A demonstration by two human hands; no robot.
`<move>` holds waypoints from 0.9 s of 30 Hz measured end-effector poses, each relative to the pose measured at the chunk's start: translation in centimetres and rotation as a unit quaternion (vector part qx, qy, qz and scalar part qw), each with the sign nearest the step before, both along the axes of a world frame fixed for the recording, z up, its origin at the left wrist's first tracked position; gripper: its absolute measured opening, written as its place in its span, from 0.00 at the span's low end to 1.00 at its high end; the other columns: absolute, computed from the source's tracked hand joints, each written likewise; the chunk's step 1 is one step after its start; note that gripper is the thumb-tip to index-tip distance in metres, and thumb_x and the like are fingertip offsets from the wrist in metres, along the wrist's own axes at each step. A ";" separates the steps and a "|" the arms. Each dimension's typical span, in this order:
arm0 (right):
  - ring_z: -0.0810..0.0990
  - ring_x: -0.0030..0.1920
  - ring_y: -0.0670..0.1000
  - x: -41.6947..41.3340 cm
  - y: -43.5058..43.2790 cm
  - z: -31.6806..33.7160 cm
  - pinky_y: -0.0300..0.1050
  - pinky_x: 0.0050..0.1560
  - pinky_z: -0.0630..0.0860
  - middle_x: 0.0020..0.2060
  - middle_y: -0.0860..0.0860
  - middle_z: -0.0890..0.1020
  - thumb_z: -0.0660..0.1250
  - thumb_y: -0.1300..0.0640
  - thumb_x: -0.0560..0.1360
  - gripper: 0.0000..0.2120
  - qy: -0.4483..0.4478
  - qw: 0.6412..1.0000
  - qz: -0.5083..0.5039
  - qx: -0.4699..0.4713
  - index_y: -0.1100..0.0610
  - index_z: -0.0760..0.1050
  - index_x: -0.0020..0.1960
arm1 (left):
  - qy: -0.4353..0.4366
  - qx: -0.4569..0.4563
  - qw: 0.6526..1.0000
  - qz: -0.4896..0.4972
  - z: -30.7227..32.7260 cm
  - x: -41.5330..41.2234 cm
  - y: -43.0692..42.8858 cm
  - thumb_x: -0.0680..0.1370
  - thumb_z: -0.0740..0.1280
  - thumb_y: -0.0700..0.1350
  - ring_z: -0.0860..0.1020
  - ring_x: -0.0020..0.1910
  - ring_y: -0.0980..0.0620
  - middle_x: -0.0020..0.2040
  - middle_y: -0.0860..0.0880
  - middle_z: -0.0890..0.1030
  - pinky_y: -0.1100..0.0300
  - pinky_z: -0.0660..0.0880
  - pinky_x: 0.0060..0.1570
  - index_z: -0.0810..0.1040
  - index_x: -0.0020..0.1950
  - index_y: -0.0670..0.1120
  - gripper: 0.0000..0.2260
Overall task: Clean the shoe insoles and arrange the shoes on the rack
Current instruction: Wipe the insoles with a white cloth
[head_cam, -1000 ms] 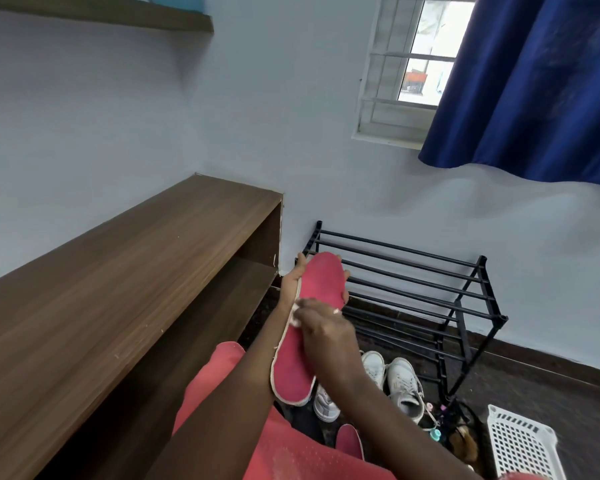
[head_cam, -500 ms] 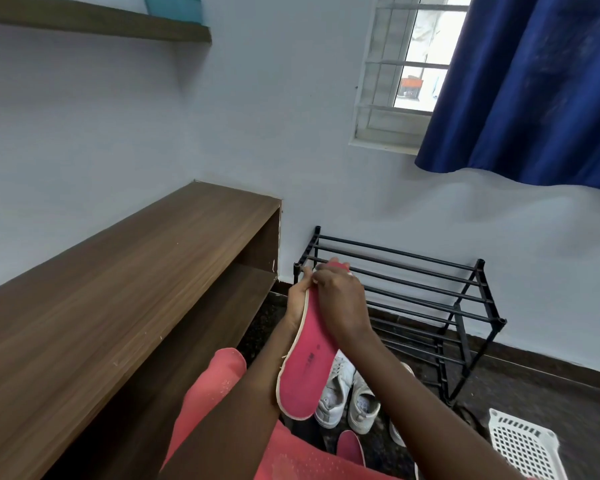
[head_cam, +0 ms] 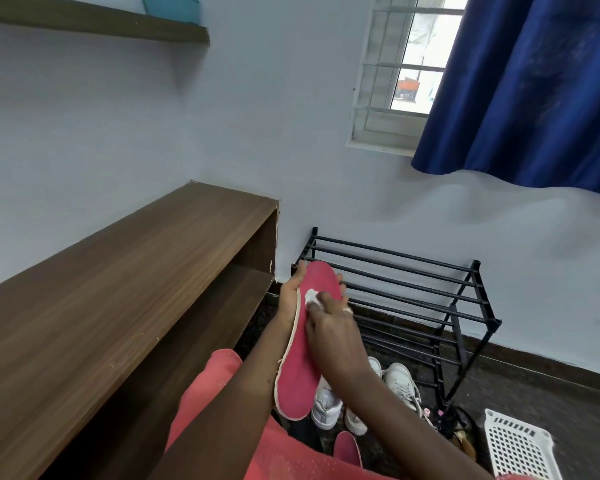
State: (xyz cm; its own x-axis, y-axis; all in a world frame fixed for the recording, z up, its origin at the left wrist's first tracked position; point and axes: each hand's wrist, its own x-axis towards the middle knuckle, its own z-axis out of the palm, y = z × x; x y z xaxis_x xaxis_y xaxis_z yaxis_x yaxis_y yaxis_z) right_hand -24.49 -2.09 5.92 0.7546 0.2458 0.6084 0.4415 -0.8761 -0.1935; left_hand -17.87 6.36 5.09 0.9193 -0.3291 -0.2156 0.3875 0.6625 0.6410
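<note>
Wooden cabinet [head_cam: 118, 289] at left. Left hand [head_cam: 289, 301] cups toe end of pink insole [head_cam: 302, 368] from behind: thumb on left edge, fingertips wrapping right edge. Insole held above lap, before black rack [head_cam: 413, 289]. Long axis near vertical in view, toe up toward rack corner, heel down, pink face to camera. Right hand [head_cam: 336, 337] pinches white wad [head_cam: 311, 296], pressing it on forefoot. White shoes [head_cam: 400, 379] on floor by rack.

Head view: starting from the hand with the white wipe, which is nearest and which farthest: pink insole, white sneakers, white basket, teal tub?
From the right hand, pinching a white wipe:
1. pink insole, touching it, gripped by the left hand.
2. white sneakers, floor below.
3. white basket, floor, far right.
4. teal tub, high shelf, left.
</note>
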 end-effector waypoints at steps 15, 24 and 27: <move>0.78 0.31 0.59 4.1 -0.5 3.3 0.41 0.29 0.68 0.31 0.58 0.78 0.69 0.73 0.64 0.07 0.054 0.998 -0.018 0.015 0.64 0.77 0.33 | -0.009 -0.035 0.996 0.080 2.1 -2.3 -0.6 0.66 0.56 0.41 0.78 0.40 0.43 0.41 0.41 0.81 0.54 0.74 0.47 0.77 0.50 0.39 0.17; 0.79 0.44 0.60 -1.3 -0.3 2.2 0.44 0.39 0.67 0.43 0.57 0.79 0.58 0.65 0.75 0.13 0.158 0.987 0.022 0.010 0.61 0.81 0.50 | 0.042 -0.015 0.992 0.117 2.1 -1.3 0.1 0.68 0.56 0.41 0.75 0.45 0.39 0.50 0.38 0.78 0.48 0.76 0.43 0.75 0.55 0.38 0.18; 0.79 0.38 0.59 -0.4 -0.5 2.1 0.47 0.34 0.71 0.40 0.57 0.79 0.60 0.66 0.73 0.10 0.122 0.992 0.014 0.030 0.63 0.80 0.45 | 0.043 0.027 0.997 0.062 2.9 -1.4 -0.3 0.72 0.57 0.43 0.79 0.41 0.41 0.43 0.38 0.81 0.49 0.76 0.48 0.77 0.51 0.36 0.15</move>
